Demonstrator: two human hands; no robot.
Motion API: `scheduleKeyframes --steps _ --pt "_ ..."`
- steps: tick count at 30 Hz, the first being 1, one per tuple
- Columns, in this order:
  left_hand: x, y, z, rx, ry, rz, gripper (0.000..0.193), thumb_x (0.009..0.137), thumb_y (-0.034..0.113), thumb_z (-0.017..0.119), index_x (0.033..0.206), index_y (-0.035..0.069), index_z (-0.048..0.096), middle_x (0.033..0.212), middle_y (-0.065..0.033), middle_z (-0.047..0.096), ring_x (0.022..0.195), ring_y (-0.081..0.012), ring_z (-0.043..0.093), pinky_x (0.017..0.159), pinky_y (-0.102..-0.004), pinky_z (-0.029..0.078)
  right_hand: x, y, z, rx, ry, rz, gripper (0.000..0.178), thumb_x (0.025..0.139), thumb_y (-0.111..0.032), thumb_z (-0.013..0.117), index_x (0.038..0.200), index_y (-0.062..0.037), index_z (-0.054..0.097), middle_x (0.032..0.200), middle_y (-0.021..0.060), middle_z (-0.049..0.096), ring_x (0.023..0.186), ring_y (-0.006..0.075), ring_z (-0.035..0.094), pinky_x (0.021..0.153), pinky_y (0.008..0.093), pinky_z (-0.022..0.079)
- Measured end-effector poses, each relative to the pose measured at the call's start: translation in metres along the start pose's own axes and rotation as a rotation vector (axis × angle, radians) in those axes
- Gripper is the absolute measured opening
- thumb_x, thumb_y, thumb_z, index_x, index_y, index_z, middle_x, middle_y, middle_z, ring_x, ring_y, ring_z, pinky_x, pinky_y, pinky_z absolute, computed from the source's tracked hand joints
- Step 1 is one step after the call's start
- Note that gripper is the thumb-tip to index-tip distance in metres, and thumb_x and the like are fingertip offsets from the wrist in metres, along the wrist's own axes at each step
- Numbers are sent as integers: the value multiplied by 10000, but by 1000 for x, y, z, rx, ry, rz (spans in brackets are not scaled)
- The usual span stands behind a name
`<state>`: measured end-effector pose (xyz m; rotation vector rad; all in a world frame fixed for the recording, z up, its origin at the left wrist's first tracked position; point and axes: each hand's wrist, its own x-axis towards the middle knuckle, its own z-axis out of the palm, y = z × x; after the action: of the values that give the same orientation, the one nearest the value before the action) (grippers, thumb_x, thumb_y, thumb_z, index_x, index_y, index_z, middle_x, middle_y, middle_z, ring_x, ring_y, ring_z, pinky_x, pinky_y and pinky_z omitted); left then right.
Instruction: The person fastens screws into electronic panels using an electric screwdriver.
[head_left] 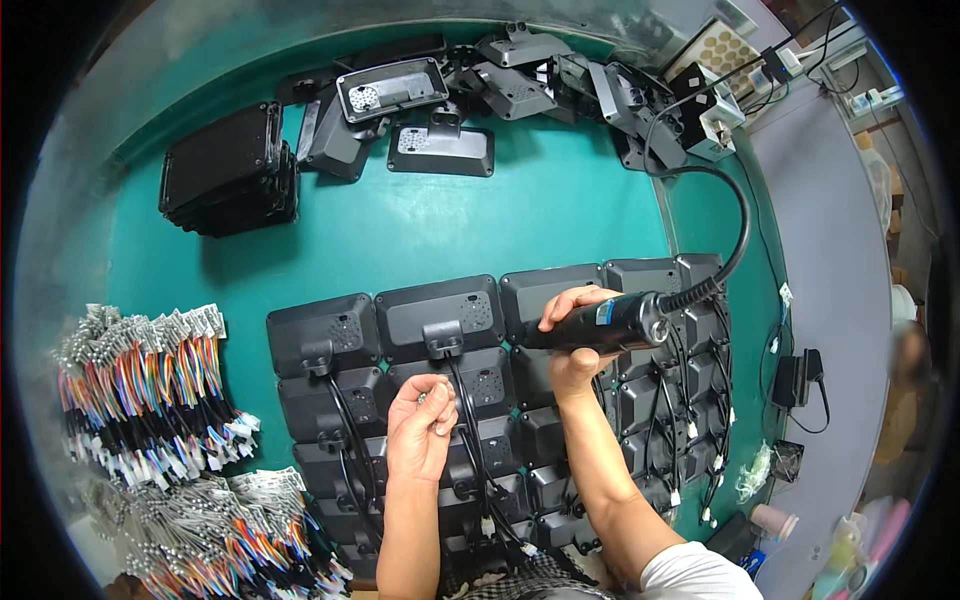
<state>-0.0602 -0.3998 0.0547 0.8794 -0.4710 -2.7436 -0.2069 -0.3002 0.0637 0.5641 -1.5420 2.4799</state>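
Note:
My right hand (577,368) is wrapped round a black electric screwdriver (612,324) held level over the rows of black plastic housings (437,315). A thick cable leaves the tool's right end. Its tip is hard to make out against the dark housings. My left hand (422,420) is curled closed above the housings, left of the screwdriver. Small metallic pieces, which look like screws, show between its thumb and fingers. Black cables (345,420) with white plugs run from several of the housings toward me.
Bundles of coloured wires (150,400) lie at the left. A stack of black panels (228,165) stands at the far left, with loose housings (440,148) heaped along the back. The tool's cable (742,215) loops up to a white box (708,130). A black adapter (795,378) sits at the right.

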Motion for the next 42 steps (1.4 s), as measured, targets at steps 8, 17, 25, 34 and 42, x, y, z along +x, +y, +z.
scheduleKeyframes --steps 8,17,25,34,42 --pt "-2 2 -1 -21 64 -34 101 784 58 599 852 -7 563 729 -73 550 528 -60 415 430 -150 309 0 4 3 62 -46 50 685 546 -499 754 932 -30 438 689 82 488 546 148 488 474 244 431" --pt "9 -2 9 63 22 -56 118 781 52 598 877 -6 560 753 -87 571 532 -65 434 422 -151 321 22 -22 4 77 18 104 586 689 -581 587 912 -59 441 701 66 481 561 164 478 544 285 406" --pt "17 -4 26 22 -30 -96 129 768 91 627 824 -9 567 713 -90 566 531 -62 434 417 -143 310 37 -64 27 498 42 144 612 711 -643 495 912 -67 448 696 66 510 519 164 505 526 298 426" --pt "21 11 26 196 -112 -145 169 779 155 627 756 5 551 665 -78 553 451 -35 384 363 -130 265 36 -56 32 491 42 194 606 717 -635 496 915 -65 446 690 74 509 516 168 507 517 301 426" --pt "33 31 30 209 95 -73 405 894 322 415 873 -64 535 668 -66 513 492 -56 399 378 -153 279 65 -12 27 211 8 41 608 662 -526 649 927 -36 404 700 88 489 549 170 501 531 293 430"
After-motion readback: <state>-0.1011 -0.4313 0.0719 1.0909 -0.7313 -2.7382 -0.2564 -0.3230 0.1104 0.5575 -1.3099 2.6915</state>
